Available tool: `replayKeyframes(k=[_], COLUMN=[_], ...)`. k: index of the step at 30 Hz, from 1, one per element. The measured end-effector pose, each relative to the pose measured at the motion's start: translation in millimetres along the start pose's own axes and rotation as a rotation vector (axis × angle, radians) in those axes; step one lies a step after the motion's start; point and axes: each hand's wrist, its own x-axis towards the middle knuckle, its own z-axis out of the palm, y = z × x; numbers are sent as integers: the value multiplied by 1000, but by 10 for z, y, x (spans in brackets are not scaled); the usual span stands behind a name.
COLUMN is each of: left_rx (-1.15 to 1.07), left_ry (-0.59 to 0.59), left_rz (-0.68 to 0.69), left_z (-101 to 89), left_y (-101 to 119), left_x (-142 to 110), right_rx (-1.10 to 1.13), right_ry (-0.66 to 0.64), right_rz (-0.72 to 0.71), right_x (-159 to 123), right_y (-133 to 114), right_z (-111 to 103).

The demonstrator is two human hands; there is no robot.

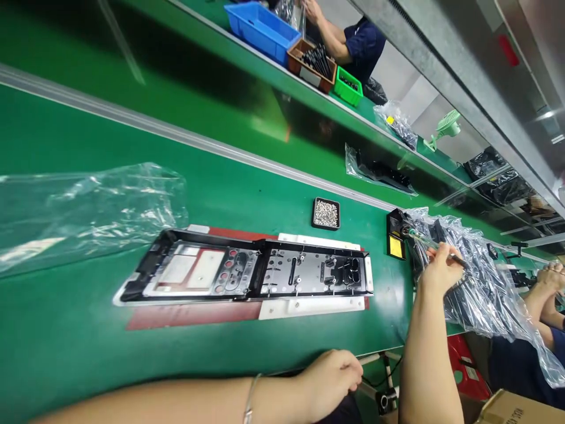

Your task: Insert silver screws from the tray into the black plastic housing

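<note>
A long black plastic panel (247, 271) lies flat on a white and red fixture (309, 306) in the middle of the green table. My left hand (331, 377) rests at the table's near edge below the panel, with its fingers curled; whatever is inside them is hidden. A thin bracelet sits on that wrist. My right hand (441, 265) is raised to the right of the panel and pinches a slim pen-like tool (424, 240) with a clear greenish handle. It is close to a small black and yellow stand (396, 238).
A small black tray of screws (326, 213) sits behind the panel. An empty clear bag (88, 206) lies at left; bagged black parts (481, 282) are piled at right, beside a co-worker's hands (551, 277). Blue (260, 26), brown (311, 62) and green bins (348, 85) line the far bench.
</note>
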Motion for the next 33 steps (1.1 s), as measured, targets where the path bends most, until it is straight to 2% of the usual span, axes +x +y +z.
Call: replayKeyframes(k=[4,7,10,14,18,21,24,26,29,31,32,33], left_rx=[-260,-379,-444,-442,-444,-494,-530,-533,-535,-543,-546,-549], left_ry=[-9,-59,-126,-199,-275,-323,-338,-355,-366,-357,-351,-351], left_rz=[-147,-171,-171,-179,-192,-174,-153,-172,-194,-205,-213,-215], left_z=[230,372,432,394,317,267,253,263,286,299,306,314], left_y=[31,129,139,58,45,87,108,91,28,-16,-33,-44], left_x=[247,350,461,567,579,599,656,700,753,774,779,781], right_rx=[-36,-90,-135,-116,-45,44,91,73,-19,-148,-236,-300], right_ry=[2,-2,-29,-108,-185,-153,-52,39,170,247,246,307], right_rz=[-144,-236,-304,-279,-159,-31,27,-11,-149,-348,-460,-555], right_x=[139,230,307,301,232,188,76,-56,-256,-318,-319,-302], right_y=[-314,-481,-505,-346,-36,184,238,126,-277,-642,-821,-984], right_z=[17,47,61,9,-97,-193,-284,-306,-220,-88,-17,47])
